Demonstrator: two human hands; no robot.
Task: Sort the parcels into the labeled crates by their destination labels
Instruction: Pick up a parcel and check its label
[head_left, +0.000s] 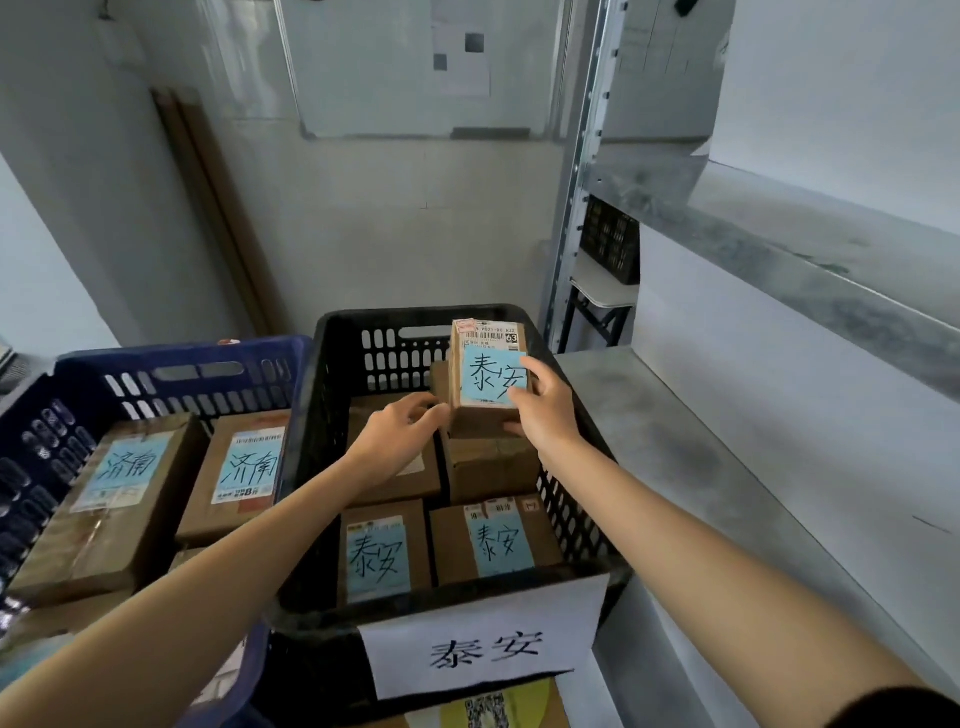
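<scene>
A small cardboard parcel (480, 371) with a blue note reading 泰安 stands upright over the far right of the black crate (332, 415). My right hand (545, 410) grips its right side, thumb on the note. My left hand (400, 431) touches its left lower edge with curled fingers. The black crate carries a white 泰安 sign (483, 649) and holds several brown parcels, two with blue 泰安 notes (376, 561) (498, 543). To the left, a blue crate (156, 364) holds parcels marked 济南 (124, 462) (249, 467).
A grey metal shelf (727, 467) runs along the right, its upright post (576, 208) behind the black crate. A small black basket (610, 239) sits on a white stand behind. A whiteboard (415, 67) hangs on the back wall.
</scene>
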